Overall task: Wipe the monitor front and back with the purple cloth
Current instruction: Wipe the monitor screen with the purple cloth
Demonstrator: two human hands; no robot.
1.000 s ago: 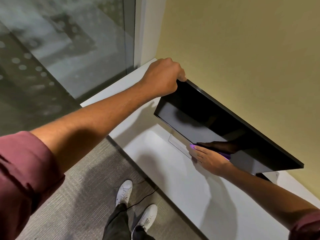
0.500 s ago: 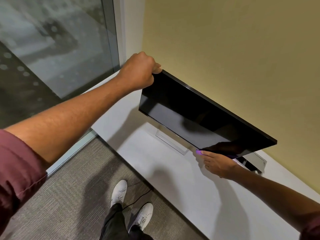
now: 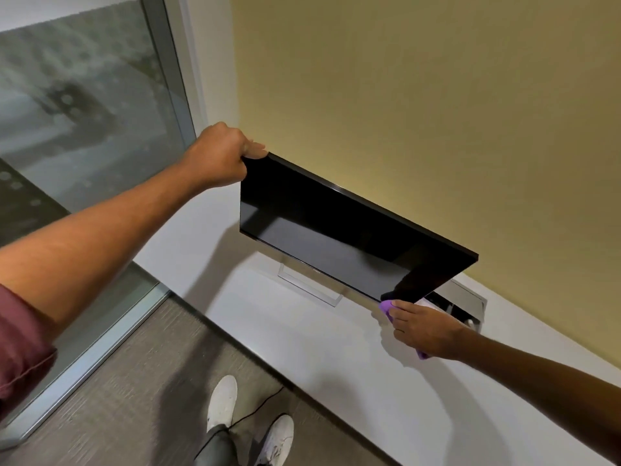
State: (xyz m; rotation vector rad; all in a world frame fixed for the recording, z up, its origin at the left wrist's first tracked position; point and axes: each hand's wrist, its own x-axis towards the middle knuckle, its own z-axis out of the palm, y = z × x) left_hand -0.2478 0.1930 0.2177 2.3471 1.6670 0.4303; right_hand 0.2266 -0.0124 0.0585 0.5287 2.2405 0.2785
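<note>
A black flat monitor (image 3: 329, 227) stands on a white desk (image 3: 302, 334), its dark screen facing me and tilted down. My left hand (image 3: 221, 156) grips the monitor's top left corner. My right hand (image 3: 423, 326) holds the purple cloth (image 3: 386, 306) at the screen's bottom right corner; the cloth shows at my fingertips and under my wrist, most of it hidden by the hand. The monitor's back is out of sight.
A clear rectangular stand (image 3: 309, 287) holds the monitor up. A silver cable box (image 3: 467, 304) sits in the desk behind the right corner. A yellow wall rises close behind, a glass panel (image 3: 84, 112) to the left. My white shoes and a black cable (image 3: 258, 406) are on the carpet.
My right hand with the cloth has slid right along the screen's bottom edge, from near the middle to the right corner. My left hand has kept its grip on the top left corner.
</note>
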